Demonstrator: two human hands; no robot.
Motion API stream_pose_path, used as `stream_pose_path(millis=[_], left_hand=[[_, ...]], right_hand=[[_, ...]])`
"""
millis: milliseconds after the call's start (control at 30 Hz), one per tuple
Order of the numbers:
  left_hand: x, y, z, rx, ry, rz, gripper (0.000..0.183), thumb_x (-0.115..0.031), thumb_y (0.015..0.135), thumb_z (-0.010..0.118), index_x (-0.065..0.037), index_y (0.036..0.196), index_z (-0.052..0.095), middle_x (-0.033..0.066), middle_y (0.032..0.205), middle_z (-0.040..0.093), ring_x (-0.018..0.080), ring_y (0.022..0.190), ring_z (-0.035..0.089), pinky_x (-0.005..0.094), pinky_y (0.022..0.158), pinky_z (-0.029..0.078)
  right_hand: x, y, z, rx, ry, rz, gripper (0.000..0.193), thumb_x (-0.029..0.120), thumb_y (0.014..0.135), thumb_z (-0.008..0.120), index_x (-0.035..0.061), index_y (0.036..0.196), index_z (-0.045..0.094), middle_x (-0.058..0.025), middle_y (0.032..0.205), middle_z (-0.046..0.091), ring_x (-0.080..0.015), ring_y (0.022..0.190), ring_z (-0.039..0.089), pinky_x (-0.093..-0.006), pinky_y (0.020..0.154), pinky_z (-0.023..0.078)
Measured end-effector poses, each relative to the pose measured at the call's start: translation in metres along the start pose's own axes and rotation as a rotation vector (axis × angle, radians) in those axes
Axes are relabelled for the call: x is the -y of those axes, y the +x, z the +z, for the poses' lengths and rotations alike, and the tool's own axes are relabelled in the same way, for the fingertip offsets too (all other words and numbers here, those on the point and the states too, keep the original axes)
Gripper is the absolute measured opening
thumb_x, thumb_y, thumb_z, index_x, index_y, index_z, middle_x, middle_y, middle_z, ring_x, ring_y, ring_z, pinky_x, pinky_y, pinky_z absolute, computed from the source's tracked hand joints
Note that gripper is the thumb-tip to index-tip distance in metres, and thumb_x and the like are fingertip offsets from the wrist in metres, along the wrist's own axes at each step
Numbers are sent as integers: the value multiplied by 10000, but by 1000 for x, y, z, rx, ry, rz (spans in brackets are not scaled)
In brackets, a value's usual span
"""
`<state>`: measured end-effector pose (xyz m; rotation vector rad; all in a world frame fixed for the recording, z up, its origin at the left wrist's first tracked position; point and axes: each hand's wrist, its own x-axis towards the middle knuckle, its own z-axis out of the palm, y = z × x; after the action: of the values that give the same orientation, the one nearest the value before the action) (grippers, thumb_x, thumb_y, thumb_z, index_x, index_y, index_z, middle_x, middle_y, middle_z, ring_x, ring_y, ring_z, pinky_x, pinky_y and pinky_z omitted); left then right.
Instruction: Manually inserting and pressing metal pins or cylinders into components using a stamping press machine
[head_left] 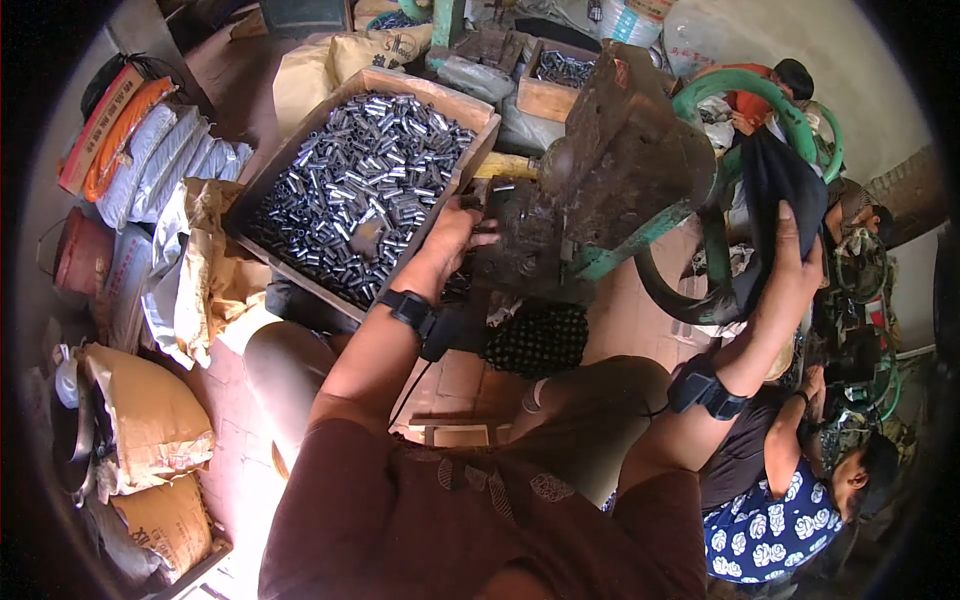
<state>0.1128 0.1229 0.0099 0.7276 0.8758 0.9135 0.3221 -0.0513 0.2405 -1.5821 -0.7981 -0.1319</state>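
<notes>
Now, left hand at press, right hand gripping dark cloth on wheel

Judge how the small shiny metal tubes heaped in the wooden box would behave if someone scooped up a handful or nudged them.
The metal tubes are short, round cylinders, so loose ones would probably roll. Their shiny surface suggests they could slip through fingers. Being metal, they likely stay stiff, and a handful may feel heavy for its size. The left hand rests near the wooden box.
</notes>
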Motion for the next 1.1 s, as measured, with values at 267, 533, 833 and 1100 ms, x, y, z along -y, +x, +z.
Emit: stream_pose_path(millis=[267, 533, 833, 1100], left_hand=[[13, 16, 10, 154, 62, -98, 338, 35, 795, 498, 134, 1100, 390, 175, 944, 547, 262, 728, 630, 288, 504, 532], [31, 18, 33, -31, 370, 134, 96, -10, 742, 602, 42, 821, 621, 51, 616, 581, 121, 446, 523, 238, 380, 392], [38, 20, 37, -233, 814, 489, 165, -74, 658, 593, -31, 800, 667, 188, 761, 620, 323, 764, 607, 351, 735, 476], [-17, -11, -44, -26, 1215, 539, 287, -103, 687, 596, -34, 965, 609, 212, 852, 602, 348, 804, 587, 371, 728, 464]], right_hand=[[7, 6, 2, 25, -85, -14, 427, 270, 780, 633, -80, 1012, 553, -101, 954, 591, -153, 814, 523, -247, 777, 404], [-15, -14, -1, -86, 1, -25, 399, 237, 794, 621, -79, 1027, 549, -121, 960, 596, -161, 827, 520, -264, 801, 395], [-72, -60, 8, -353, -86, -143, 528, 279, 799, 617, -97, 1141, 475, -206, 1105, 545, -247, 958, 528, -337, 865, 389], [-32, -29, -8, -229, -301, -162, 504, 280, 818, 602, -89, 1134, 470, -164, 1099, 547, -216, 932, 527, -299, 848, 393]])
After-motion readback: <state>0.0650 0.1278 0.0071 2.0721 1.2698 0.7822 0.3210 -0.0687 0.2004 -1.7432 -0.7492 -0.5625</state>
